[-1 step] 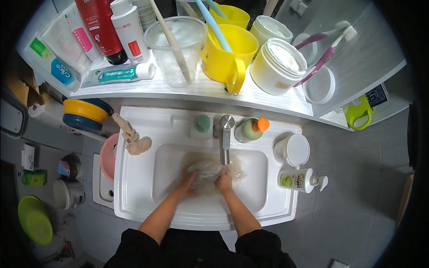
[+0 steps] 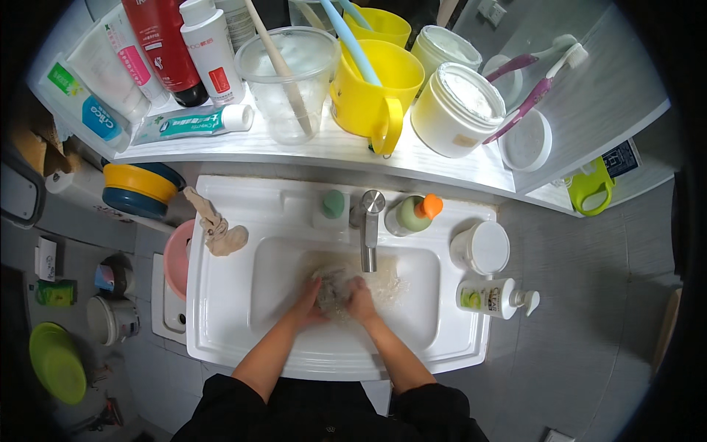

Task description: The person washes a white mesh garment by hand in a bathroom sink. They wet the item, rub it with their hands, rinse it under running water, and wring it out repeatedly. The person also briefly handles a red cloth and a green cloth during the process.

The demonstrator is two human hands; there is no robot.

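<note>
Wet cloth point(image 2: 333, 289) gripped by both hands under faucet point(image 2: 369, 237), soap bottles flanking.

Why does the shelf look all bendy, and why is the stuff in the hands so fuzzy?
In the head view, the wide fisheye lens curves the straight white shelf and leaves black corners around the round picture. The wet cloth between the left hand and right hand looks smeared under splashing water from the tap, so its details are hard to tell. The sink is bright, evenly lit.
</note>
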